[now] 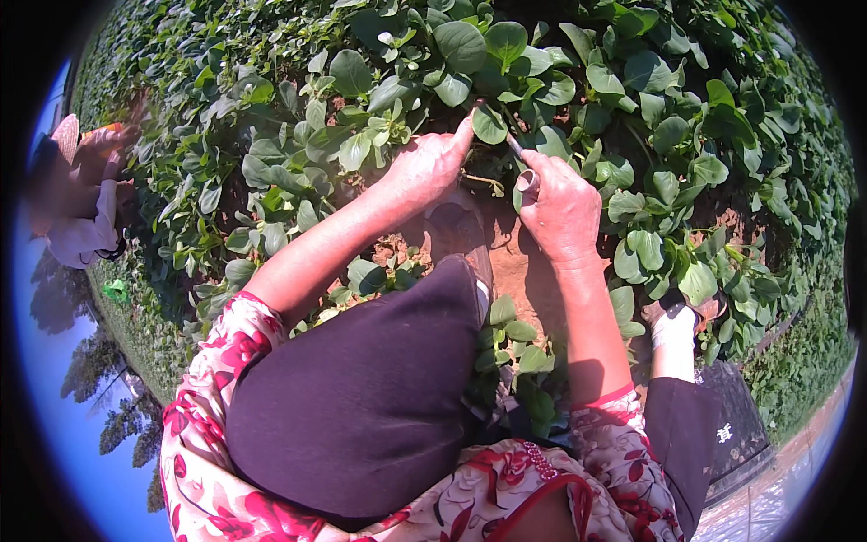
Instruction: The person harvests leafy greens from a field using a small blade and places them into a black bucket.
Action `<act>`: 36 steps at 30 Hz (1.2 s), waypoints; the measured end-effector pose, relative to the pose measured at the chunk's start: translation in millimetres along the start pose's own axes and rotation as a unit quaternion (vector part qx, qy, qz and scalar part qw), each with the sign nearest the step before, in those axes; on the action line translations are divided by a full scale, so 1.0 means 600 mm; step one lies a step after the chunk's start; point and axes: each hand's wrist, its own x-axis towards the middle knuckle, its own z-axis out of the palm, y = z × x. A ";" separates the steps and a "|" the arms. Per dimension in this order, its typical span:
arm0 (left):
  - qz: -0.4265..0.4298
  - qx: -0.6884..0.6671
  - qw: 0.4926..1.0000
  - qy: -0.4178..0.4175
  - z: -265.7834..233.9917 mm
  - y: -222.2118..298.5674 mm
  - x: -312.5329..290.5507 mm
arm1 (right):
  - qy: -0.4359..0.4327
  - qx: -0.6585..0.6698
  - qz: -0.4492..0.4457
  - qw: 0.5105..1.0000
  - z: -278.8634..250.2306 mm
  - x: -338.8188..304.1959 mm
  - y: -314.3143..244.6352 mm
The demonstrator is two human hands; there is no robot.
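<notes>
Among the leafy greens, my left hand (pixel 432 170) reaches in with its index finger stretched along a round-leaved green plant (pixel 489 125). The fingers look closed on that plant, though leaves cover their tips. Just to the right, my right hand (pixel 564 210) is wrapped round the handle of a small knife (pixel 526 182). The handle's round end shows beside the thumb, and a thin dark blade points up toward the same plant. Foliage hides the blade's tip.
Dense greens fill the bed ahead and to both sides. Reddish soil (pixel 510 257) shows between my shoes. My bent knee (pixel 361 388) in dark trousers rises below the left forearm. A dark crate or sack (pixel 736 425) lies at lower right. Another person (pixel 86 194) crouches at far left.
</notes>
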 end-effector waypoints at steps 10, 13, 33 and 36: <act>-0.015 0.123 0.986 0.116 0.046 -0.058 0.053 | -0.063 0.000 0.029 0.998 -0.017 -0.010 0.003; -0.037 0.138 0.982 0.122 0.076 -0.099 0.058 | -0.057 -0.032 0.015 0.998 0.009 -0.015 -0.008; 0.125 0.058 0.984 0.116 0.013 0.024 -0.060 | -0.042 0.059 0.086 0.994 0.030 0.005 -0.002; 0.234 0.046 0.952 0.189 0.017 0.032 -0.062 | -0.062 0.008 -0.012 0.998 0.020 0.006 -0.003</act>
